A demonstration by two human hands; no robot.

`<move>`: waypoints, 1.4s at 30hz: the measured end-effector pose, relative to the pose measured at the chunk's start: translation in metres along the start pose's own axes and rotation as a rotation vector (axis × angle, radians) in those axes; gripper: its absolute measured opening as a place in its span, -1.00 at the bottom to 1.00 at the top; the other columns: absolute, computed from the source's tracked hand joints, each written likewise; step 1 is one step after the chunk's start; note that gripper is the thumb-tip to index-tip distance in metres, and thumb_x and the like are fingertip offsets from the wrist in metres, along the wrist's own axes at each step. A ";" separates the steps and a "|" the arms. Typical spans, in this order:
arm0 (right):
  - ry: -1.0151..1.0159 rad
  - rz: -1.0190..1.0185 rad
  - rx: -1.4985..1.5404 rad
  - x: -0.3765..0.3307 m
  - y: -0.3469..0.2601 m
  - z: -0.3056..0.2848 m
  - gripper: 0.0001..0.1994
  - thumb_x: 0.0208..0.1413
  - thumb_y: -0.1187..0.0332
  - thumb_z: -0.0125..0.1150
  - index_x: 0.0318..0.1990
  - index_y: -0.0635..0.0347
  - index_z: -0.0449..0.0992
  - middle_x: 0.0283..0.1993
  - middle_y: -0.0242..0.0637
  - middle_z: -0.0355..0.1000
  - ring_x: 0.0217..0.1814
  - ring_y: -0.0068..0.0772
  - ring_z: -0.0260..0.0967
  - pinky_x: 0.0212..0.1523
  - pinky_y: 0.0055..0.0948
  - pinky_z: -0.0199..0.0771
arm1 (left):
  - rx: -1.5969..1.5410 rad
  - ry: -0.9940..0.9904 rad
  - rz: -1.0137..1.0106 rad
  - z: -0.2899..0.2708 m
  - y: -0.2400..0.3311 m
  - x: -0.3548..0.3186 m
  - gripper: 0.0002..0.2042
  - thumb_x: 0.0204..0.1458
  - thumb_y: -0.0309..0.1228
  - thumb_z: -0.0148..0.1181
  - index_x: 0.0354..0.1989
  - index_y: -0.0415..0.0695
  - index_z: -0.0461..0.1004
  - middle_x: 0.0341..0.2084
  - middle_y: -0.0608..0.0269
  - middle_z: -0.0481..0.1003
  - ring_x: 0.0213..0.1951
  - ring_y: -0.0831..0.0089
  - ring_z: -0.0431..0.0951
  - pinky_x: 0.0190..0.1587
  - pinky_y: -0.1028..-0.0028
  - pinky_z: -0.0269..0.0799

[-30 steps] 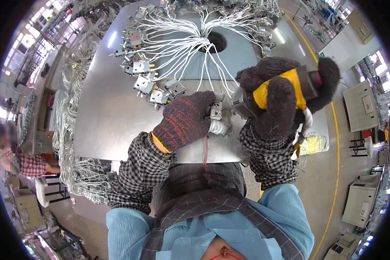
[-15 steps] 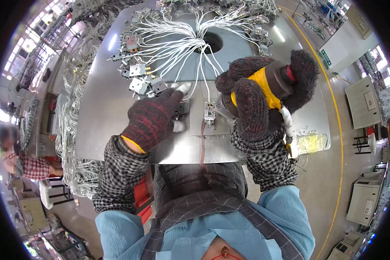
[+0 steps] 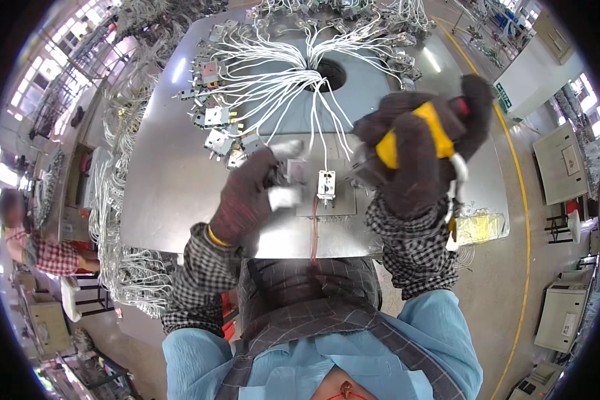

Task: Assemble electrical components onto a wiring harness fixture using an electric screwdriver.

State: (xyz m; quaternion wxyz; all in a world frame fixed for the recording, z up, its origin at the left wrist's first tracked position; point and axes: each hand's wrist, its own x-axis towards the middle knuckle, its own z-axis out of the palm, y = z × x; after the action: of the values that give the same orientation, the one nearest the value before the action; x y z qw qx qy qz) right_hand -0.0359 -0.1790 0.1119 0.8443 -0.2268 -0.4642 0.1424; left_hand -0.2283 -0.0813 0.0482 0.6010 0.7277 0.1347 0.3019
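We look down on a round metal table with a dark hole near its far side. The hole is our landmark.

Many white wires fan out from the hole. Most run to the left of it and end at little metal switch parts that lie in a row. More small parts sit past the hole along the far edge of the table.

Our left hand wears a dark red knit glove. It is on the near side of the hole and a bit to the left. Its fingers are curled around a small white part. The part is blurry, so we cannot tell just what it is. Another small white piece sits just by the fingertips.

Our right hand wears a dark fuzzy glove. It is to the right of the hole and nearer to us. It is closed tight around a yellow tool, which looks like a power screwdriver. The tool's tip is hidden by the glove.

Between our two hands a small white switch block stands on a flat metal plate, straight toward us from the hole. White wires come down from the hole to it. A thin red wire runs from the block toward our body.

Far to the left of the hole, off the table, another person in a red checked shirt is there.
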 end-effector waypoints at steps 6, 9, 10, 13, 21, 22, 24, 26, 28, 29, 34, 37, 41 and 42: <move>0.228 -0.112 -0.315 0.011 -0.015 0.002 -0.29 0.24 0.35 0.19 0.46 0.03 -0.05 -0.31 0.04 0.53 -0.45 -0.14 0.55 -0.45 -0.19 0.70 | 0.688 -0.218 0.132 0.028 0.020 0.024 -0.31 -0.12 -0.02 0.50 0.20 -0.07 0.51 -0.24 0.07 0.59 -0.23 0.15 0.65 -0.13 0.27 0.54; 0.189 -0.132 -0.303 0.011 -0.013 0.003 -0.26 0.22 0.36 0.22 0.47 0.04 -0.06 -0.31 0.02 0.52 -0.44 -0.13 0.56 -0.41 -0.12 0.72 | 0.486 -0.121 -0.088 0.016 0.021 0.026 -0.35 -0.10 0.01 0.47 0.15 -0.09 0.52 -0.22 0.04 0.61 -0.17 0.11 0.65 -0.09 0.20 0.53; 0.164 -0.129 -0.311 0.010 -0.012 0.003 -0.25 0.21 0.37 0.23 0.47 0.03 -0.06 -0.31 0.01 0.52 -0.44 -0.13 0.56 -0.40 -0.11 0.72 | 0.577 -0.123 -0.063 0.012 0.021 0.026 -0.36 -0.08 0.03 0.44 0.13 -0.10 0.53 -0.21 0.03 0.62 -0.14 0.09 0.65 -0.07 0.17 0.52; 0.127 -0.044 -0.326 0.002 -0.012 0.007 -0.23 0.18 0.38 0.28 0.46 -0.02 -0.05 -0.22 -0.03 0.50 -0.32 -0.17 0.57 -0.35 -0.11 0.73 | 0.860 -0.240 0.014 0.008 0.020 0.022 -0.36 -0.05 0.07 0.40 0.13 -0.09 0.52 -0.20 0.05 0.62 -0.13 0.07 0.65 -0.07 0.16 0.52; 0.167 0.085 -0.362 -0.008 -0.016 0.021 -0.23 0.21 0.39 0.30 0.46 -0.16 -0.04 -0.12 -0.05 0.49 -0.23 -0.23 0.53 -0.24 -0.10 0.68 | 0.813 -0.207 -0.122 0.015 0.025 0.022 -0.33 -0.05 0.10 0.38 0.17 -0.08 0.50 -0.16 0.08 0.62 -0.10 0.04 0.64 -0.04 0.14 0.50; 0.186 0.092 -0.395 -0.010 -0.016 0.021 -0.23 0.21 0.39 0.31 0.46 -0.19 -0.03 -0.12 -0.05 0.49 -0.24 -0.24 0.52 -0.23 -0.10 0.67 | 0.809 -0.210 -0.151 0.014 0.025 0.021 -0.33 -0.05 0.09 0.39 0.17 -0.08 0.50 -0.14 0.07 0.62 -0.08 0.04 0.63 -0.03 0.14 0.50; 0.170 0.073 -0.333 -0.013 -0.014 0.017 -0.23 0.21 0.39 0.31 0.46 -0.22 -0.03 -0.13 -0.06 0.49 -0.23 -0.25 0.52 -0.22 -0.10 0.67 | 0.813 -0.223 -0.162 0.012 0.025 0.020 -0.33 -0.04 0.09 0.40 0.18 -0.08 0.50 -0.11 0.06 0.62 -0.06 0.04 0.63 -0.01 0.13 0.50; 0.149 0.085 -0.111 -0.011 -0.008 0.010 -0.22 0.21 0.39 0.31 0.46 -0.22 -0.04 -0.13 -0.07 0.50 -0.24 -0.26 0.52 -0.22 -0.11 0.67 | 0.818 -0.227 -0.094 0.011 0.025 0.021 -0.34 -0.03 0.08 0.40 0.18 -0.08 0.49 -0.07 0.04 0.61 -0.03 0.04 0.63 0.02 0.12 0.50; 0.139 0.107 0.165 -0.006 -0.001 0.001 -0.22 0.21 0.39 0.32 0.46 -0.20 -0.04 -0.14 -0.08 0.50 -0.24 -0.26 0.53 -0.22 -0.13 0.67 | 0.803 -0.224 -0.105 0.012 0.026 0.022 -0.33 -0.03 0.09 0.39 0.18 -0.08 0.49 -0.07 0.03 0.61 -0.02 0.05 0.63 0.02 0.12 0.50; 0.121 0.113 0.158 -0.004 0.002 -0.003 -0.22 0.20 0.39 0.32 0.46 -0.19 -0.04 -0.14 -0.08 0.50 -0.25 -0.26 0.53 -0.23 -0.13 0.68 | 0.784 -0.223 -0.130 0.013 0.026 0.022 -0.33 -0.03 0.09 0.39 0.18 -0.09 0.49 -0.07 0.03 0.61 -0.01 0.05 0.62 0.02 0.11 0.50; 0.039 0.009 -0.277 -0.009 0.000 -0.005 -0.23 0.19 0.39 0.36 0.45 -0.14 0.00 -0.12 -0.08 0.50 -0.23 -0.25 0.55 -0.24 -0.14 0.72 | 0.819 -0.261 -0.219 0.023 0.027 0.025 -0.34 -0.03 0.06 0.39 0.18 -0.10 0.49 -0.09 0.03 0.61 -0.03 0.04 0.63 0.02 0.11 0.50; 0.017 0.006 -0.404 -0.015 0.000 -0.001 -0.22 0.17 0.37 0.40 0.44 -0.08 0.02 -0.10 -0.04 0.51 -0.19 -0.20 0.58 -0.24 -0.13 0.74 | 0.794 -0.265 -0.242 0.022 0.026 0.024 -0.32 -0.03 0.05 0.39 0.20 -0.11 0.48 -0.04 0.02 0.60 0.01 0.03 0.60 0.08 0.12 0.47; -0.021 0.024 -0.278 -0.020 0.006 0.001 -0.20 0.13 0.38 0.44 0.44 0.01 0.05 -0.06 -0.01 0.53 -0.13 -0.14 0.60 -0.22 -0.12 0.75 | 0.842 -0.240 0.080 0.011 0.023 0.020 -0.24 -0.05 0.09 0.38 0.29 -0.09 0.40 0.12 -0.05 0.51 0.17 0.00 0.50 0.21 0.08 0.37; -0.037 0.030 -0.286 -0.020 0.008 0.001 -0.20 0.12 0.39 0.44 0.44 0.01 0.05 -0.06 -0.01 0.53 -0.14 -0.15 0.60 -0.21 -0.12 0.74 | 0.962 -0.163 0.084 0.007 0.022 0.017 -0.21 -0.03 0.11 0.36 0.34 -0.05 0.35 0.21 -0.08 0.43 0.23 -0.03 0.43 0.26 0.03 0.32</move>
State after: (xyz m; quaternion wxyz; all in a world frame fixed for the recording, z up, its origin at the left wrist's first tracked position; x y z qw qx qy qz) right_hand -0.0479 -0.1809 0.0936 0.7923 -0.3490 -0.4920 0.0914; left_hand -0.2142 -0.0830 0.0732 0.1924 0.9489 0.1819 0.1715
